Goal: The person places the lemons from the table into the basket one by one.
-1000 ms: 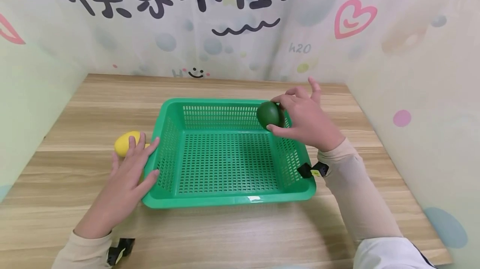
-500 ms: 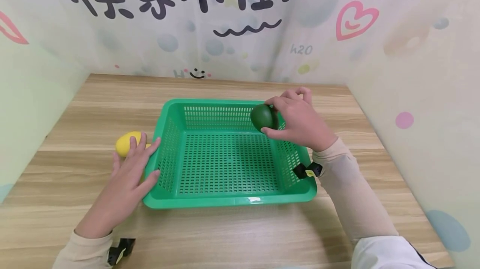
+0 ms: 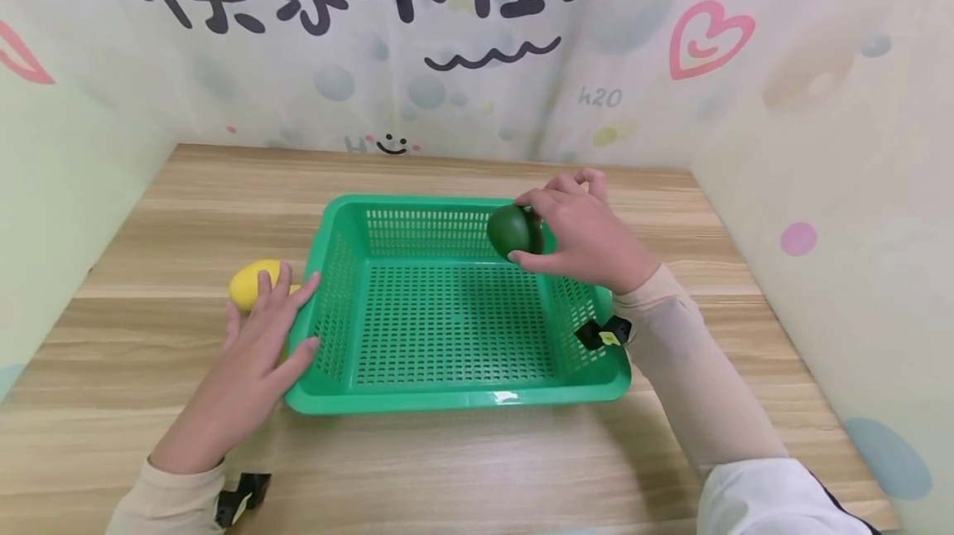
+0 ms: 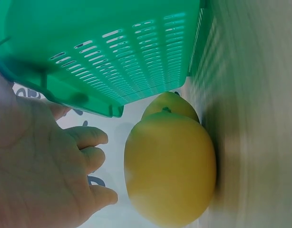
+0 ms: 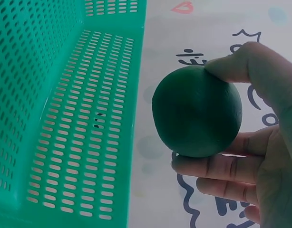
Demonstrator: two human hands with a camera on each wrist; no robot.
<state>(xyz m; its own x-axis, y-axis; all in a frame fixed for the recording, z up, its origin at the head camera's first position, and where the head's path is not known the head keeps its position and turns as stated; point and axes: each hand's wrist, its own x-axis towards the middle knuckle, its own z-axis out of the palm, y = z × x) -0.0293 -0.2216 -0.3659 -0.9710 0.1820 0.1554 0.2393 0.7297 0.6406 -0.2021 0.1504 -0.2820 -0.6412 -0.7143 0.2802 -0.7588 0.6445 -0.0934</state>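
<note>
in the head view, the right hand (image 3: pixel 592 233) pinches a smooth dark green fruit (image 3: pixel 510 231) between thumb and fingers, near the far right corner of the green basket (image 3: pixel 462 401). the left hand (image 3: pixel 257 361), well apart from the right, lies on the basket's left rim with its fingers loosely spread, clamped on nothing. a yellow fruit (image 3: pixel 252 282) shows just past its fingers, on the wooden table (image 3: pixel 417 469), with a little more yellow peeking out nearer the thumb. behind everything is a white wall (image 3: pixel 484 104) with dark lettering.

in the left wrist view, a front yellow fruit (image 4: pixel 170 171) partly hides a rear yellow fruit (image 4: pixel 170 102) (touching or not, i cannot tell), both beside the basket's slotted side. three slightly bent fingertips (image 4: pixel 105 195) point toward them without touching.

in the right wrist view, the thumb presses the dark green fruit from above and fingers support it below; a gap shows between it and the basket's rim.
</note>
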